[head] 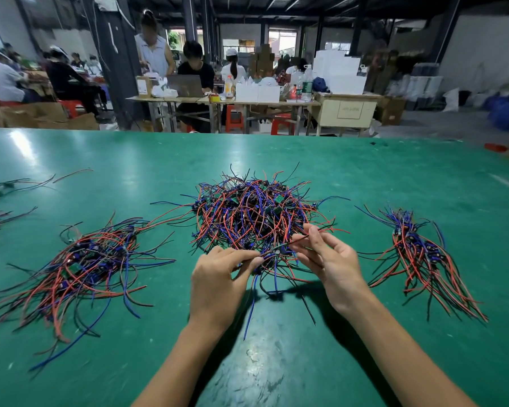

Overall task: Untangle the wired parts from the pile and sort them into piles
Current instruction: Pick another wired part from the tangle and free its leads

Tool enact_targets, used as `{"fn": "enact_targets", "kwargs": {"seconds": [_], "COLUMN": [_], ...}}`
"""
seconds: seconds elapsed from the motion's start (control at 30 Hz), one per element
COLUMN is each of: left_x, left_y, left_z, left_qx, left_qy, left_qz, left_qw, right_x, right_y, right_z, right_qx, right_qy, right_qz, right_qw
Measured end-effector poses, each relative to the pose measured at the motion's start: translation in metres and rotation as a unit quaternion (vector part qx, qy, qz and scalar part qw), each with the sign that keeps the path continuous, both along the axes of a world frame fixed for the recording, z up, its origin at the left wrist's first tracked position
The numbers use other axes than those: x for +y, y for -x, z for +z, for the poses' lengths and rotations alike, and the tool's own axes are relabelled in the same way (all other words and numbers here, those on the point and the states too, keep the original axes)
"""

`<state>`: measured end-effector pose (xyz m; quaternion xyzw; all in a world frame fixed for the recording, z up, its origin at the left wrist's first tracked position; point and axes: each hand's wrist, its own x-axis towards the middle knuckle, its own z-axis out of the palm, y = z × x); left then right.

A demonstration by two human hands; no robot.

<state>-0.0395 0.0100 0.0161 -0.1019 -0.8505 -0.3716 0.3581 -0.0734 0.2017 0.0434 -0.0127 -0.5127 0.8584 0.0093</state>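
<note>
A tangled pile of wired parts (256, 212), with red, blue and black wires and small green boards, lies in the middle of the green table (365, 177). A sorted pile (83, 265) spreads out on the left, and a narrower sorted pile (420, 254) lies on the right. My left hand (218, 283) pinches a wired part (272, 254) at the tangled pile's near edge. My right hand (332, 259) pinches the red and black wires of that same part between thumb and forefinger. Blue and black wires hang from the part toward me.
More loose wires (9, 186) lie at the table's far left edge. Beyond the table's far edge stand work tables with boxes, bottles and a laptop, red stools, and several people seated or standing.
</note>
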Motion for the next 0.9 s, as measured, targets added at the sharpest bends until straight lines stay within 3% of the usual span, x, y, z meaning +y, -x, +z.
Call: {"fn": "enact_targets", "kwargs": {"seconds": [0.23,0.43,0.57,0.9], "left_x": [0.002,0.002,0.001,-0.002], "left_y": [-0.002,0.003,0.003,0.007], "left_z": [0.003,-0.002,-0.002,-0.001], "left_qx": [-0.065,-0.087,-0.102,-0.117], "left_qy": [-0.021,-0.063,-0.08,-0.12], "left_qz": [0.013,-0.015,-0.014,0.034], "left_qw": [0.998,0.994,0.991,0.985], "right_x": [0.0,-0.002,-0.002,0.022], "right_y": [-0.001,-0.006,-0.004,0.01], "right_z": [0.001,-0.003,-0.001,0.005], "right_qx": [0.027,0.081,0.073,0.038], "right_qy": [-0.054,-0.16,-0.125,-0.041], "right_qz": [-0.059,0.036,0.014,-0.149], "right_qw": [0.996,0.983,0.989,0.987]}}
